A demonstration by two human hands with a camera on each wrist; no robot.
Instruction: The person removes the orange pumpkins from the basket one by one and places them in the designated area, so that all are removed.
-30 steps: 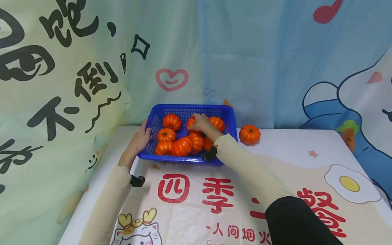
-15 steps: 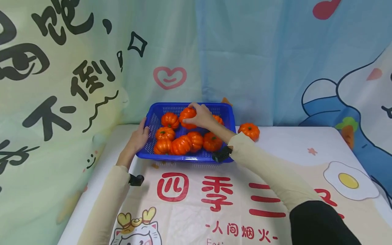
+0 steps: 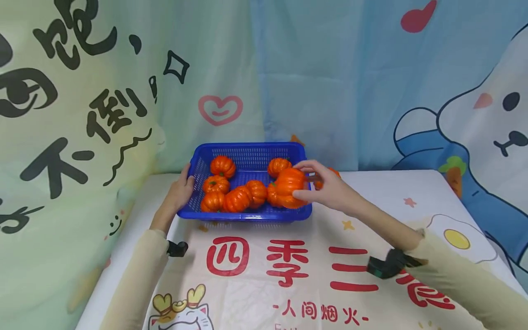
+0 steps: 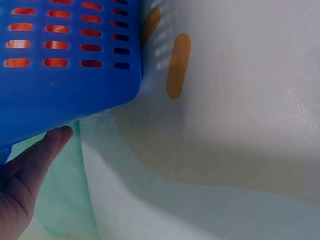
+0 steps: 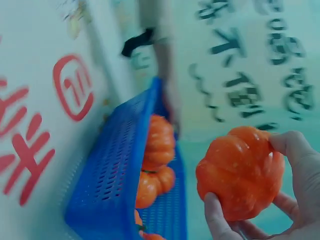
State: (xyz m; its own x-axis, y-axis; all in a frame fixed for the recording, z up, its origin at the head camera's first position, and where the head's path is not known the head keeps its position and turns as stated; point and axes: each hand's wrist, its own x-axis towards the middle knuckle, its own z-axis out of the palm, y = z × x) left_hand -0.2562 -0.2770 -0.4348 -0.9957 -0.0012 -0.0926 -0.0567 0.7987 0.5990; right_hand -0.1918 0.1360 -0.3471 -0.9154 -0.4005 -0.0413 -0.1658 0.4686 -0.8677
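My left hand (image 3: 180,192) holds the left rim of the blue plastic basket (image 3: 243,216), its fingers along the outer wall; the left wrist view shows fingertips against the basket wall (image 4: 75,95). Between the thumb and fingers of my right hand (image 3: 332,190) is a small orange pumpkin (image 3: 292,185), raised over the basket's right side. Seen from the right wrist, this pumpkin (image 5: 240,172) is ribbed and glossy. Several more pumpkins (image 3: 238,199) lie inside the basket, mostly along its left and front sides. One of them is partly covered by the held pumpkin.
Right of the basket, another pumpkin (image 3: 335,173) sits on the table, mostly hidden behind my right hand. The printed tablecloth (image 3: 247,293) spreads in front. A cartoon curtain (image 3: 309,91) hangs close behind the basket. Black wrist cameras (image 3: 387,264) are strapped to both forearms.
My right hand has lifted a pumpkin from the basket's back middle and carried it right and toward me, turning it. My left hand stays at the rim. The view has shifted slightly.
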